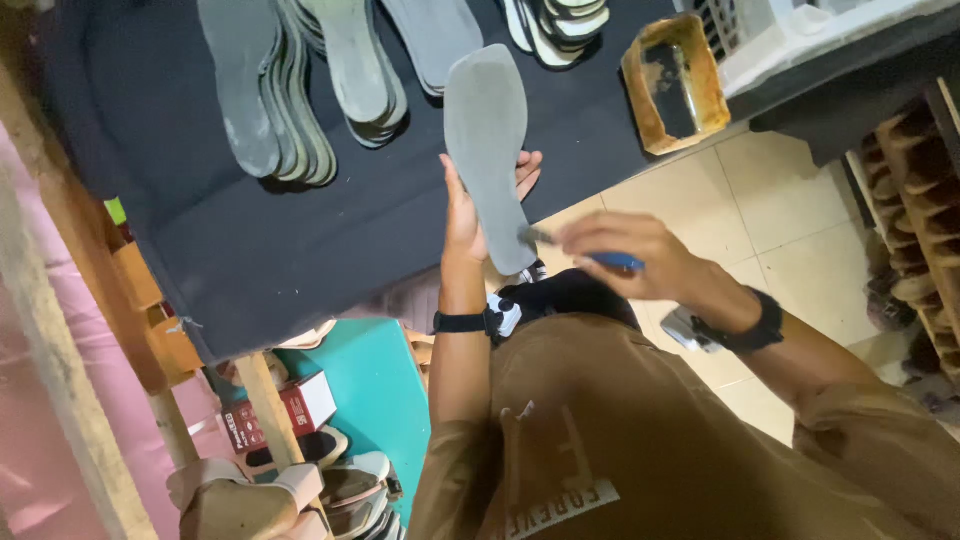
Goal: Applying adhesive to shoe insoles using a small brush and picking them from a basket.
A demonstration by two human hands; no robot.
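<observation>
Grey shoe sole (487, 150) held upright in left hand (468, 205), fingers wrapped behind it, above black table (300, 240). Right hand (625, 255) at 4 o'clock, fingers pinching blue-handled brush (585, 252), tip touching sole's lower end. Sole stacks (300, 90) at 10 o'clock; orange tray (675, 85) at 2 o'clock.

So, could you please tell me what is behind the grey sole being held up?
The left hand backs the sole, its fingers showing past the edge. The palm is covered, as is part of the black table.
</observation>
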